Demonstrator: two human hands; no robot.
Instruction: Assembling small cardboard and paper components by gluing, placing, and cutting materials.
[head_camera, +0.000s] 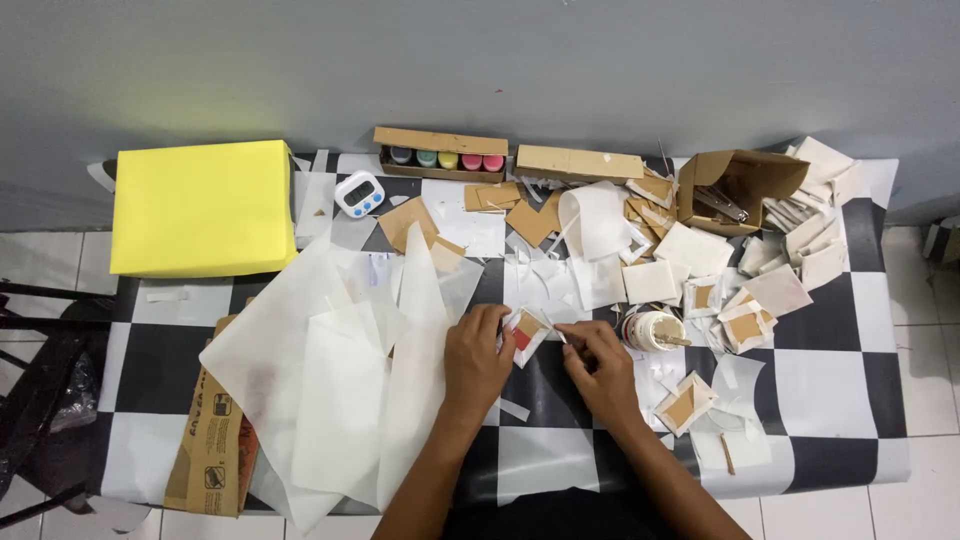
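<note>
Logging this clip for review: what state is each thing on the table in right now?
Left hand: pinning a small paper-wrapped square to the table.
Right hand: pinching a thin stick at the square's edge.
Paint-pot box: open, pots capped.
Brown carton: open, on its side.
Glue pot: uncapped, stick inside.
Yellow block: lying flat.
Tissue sheets: spread loose, overlapping.

Yellow rectangular box (204, 206) at table's far left corner. Small white digital timer (359, 193), grey screen and blue buttons, just right of it. Open brown cardboard tray (441, 155) against wall, holding row of bottles with grey, green, yellow, pink caps. Closed flat brown carton (579, 162) beside it to right. Open brown cardboard box (738, 187) farther right, flaps up. Flattened brown carton with black printed symbols (211, 440) at near left edge, partly under white paper.
</note>
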